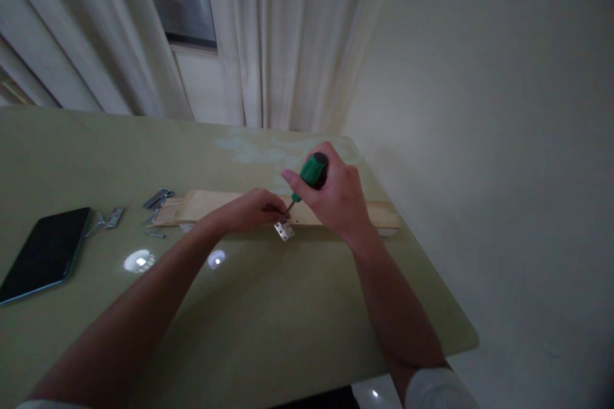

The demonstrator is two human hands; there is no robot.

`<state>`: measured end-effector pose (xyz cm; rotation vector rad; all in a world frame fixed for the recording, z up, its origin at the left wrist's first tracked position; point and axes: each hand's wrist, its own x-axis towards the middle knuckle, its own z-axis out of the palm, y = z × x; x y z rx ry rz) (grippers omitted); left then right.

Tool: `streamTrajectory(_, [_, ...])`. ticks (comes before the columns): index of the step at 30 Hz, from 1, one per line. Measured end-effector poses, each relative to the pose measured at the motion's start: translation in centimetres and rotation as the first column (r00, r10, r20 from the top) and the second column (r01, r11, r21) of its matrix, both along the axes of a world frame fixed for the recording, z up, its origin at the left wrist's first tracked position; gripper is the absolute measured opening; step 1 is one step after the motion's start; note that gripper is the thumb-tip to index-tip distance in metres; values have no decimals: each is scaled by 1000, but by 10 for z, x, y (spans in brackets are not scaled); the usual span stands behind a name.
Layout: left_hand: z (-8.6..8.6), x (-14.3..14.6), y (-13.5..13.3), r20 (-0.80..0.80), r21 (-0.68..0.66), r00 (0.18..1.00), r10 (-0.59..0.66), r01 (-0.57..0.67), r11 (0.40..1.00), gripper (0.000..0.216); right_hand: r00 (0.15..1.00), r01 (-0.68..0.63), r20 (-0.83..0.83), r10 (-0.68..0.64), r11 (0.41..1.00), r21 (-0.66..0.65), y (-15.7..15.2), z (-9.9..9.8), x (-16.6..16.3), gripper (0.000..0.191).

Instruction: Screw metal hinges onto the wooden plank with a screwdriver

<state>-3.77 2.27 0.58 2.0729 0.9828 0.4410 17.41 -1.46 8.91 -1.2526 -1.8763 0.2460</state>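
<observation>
**At the wooden board (208,204): two hands, one screwdriver (313,170)**

Right hand (339,198) closed round the screwdriver's green handle, shaft slanting down to the board's near edge; a full-palm grip, probably for control. Left hand (245,209) has fingers bent in at the shaft's lower end, presumably steadying; cannot tell what they pinch. One metal hinge (284,231) sits below the tip, projecting past the board's near edge.

Off the board's left end: overlapping metal hardware (157,199), count uncertain. Farther left: one metal plate (114,218), then one dark tablet (47,249), well apart from the board. All on one tabletop (288,319).
</observation>
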Motion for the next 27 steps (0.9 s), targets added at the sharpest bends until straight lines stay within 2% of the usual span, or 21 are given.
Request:
streamTrajectory(7, [-2, 1, 0, -39, -47, 999, -30, 28, 998, 23, 998, 27, 53, -28, 999, 18, 2, 0, 0, 39])
streamTrajectory(12, [-3, 9, -4, -96, 17, 994, 47, -45, 999, 18, 994, 33, 104, -34, 999, 12, 2, -2, 0, 36])
streamTrajectory(21, [-3, 9, -4, -137, 63, 988, 70, -62, 996, 11, 991, 15, 130, -20, 999, 40, 2, -5, -1, 35])
streamTrajectory(24, [-2, 11, -5, -135, 61, 988, 75, -67, 996, 10, 995, -37, 95, 30, 997, 67, 2, -9, 0, 45])
streamTrajectory(27, [-3, 11, -6, -124, 84, 990, 67, -57, 995, 9, 983, -163, 104, 153, 982, 98, 3, -12, 1, 53])
